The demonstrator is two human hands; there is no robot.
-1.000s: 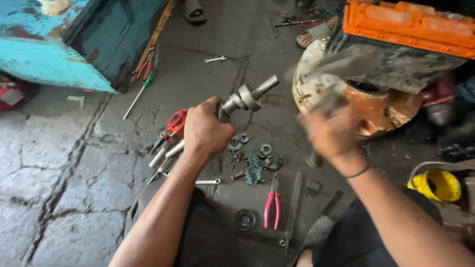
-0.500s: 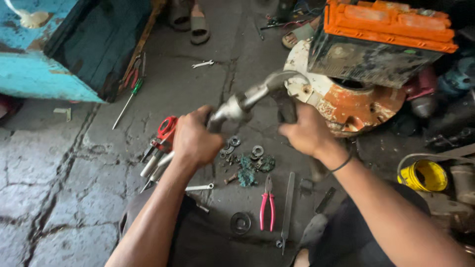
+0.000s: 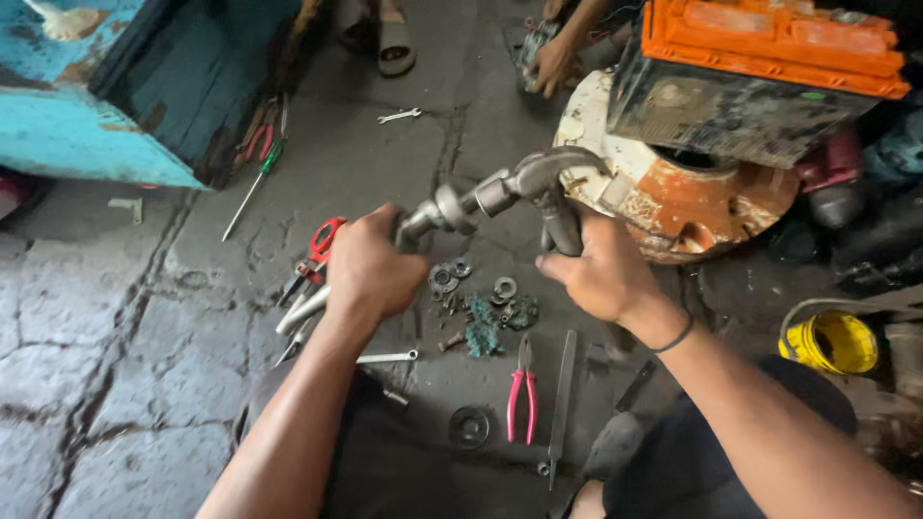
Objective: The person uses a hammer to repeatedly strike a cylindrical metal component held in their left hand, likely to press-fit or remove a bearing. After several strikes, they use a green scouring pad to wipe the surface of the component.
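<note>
— Two hands on one piece, is that right?

— Yes. The left hand [image 3: 370, 269] is wrapped tight around the straight end of a grey metal pipe assembly [image 3: 481, 197], its grip fully closed on the shaft. The right hand [image 3: 601, 274] is closed around the downward branch just below the curved elbow.

— Where is the assembly itself?

— Held up in the air over the concrete floor [image 3: 115, 384], running from lower left to upper right. Its bent end sits just in front of a round rusty orange and white housing [image 3: 692, 202]. A dirty box with an orange lid [image 3: 760, 67] rests on top of that housing.

— What lies under the hands?

— A scatter of washers and small nuts [image 3: 481, 298] on the floor, directly below the pipe. Pink-handled pliers [image 3: 522, 399] lie just beneath those, beside a long flat file [image 3: 561, 404]. A black rubber ring [image 3: 469, 426] lies near the person's knee.

— Anything to the left?

— Red-handled pliers [image 3: 322, 245] next to the left hand, partly hidden by it. A green-handled screwdriver [image 3: 252, 187] lies further off, close to a turquoise cabinet [image 3: 87, 144]. A small wrench [image 3: 399, 115] lies well apart, near the top.

— And the right edge?

— A yellow container [image 3: 832, 341] stands beside the right forearm. At the top, another person's hand [image 3: 556, 62] touches some part I cannot make out.
</note>
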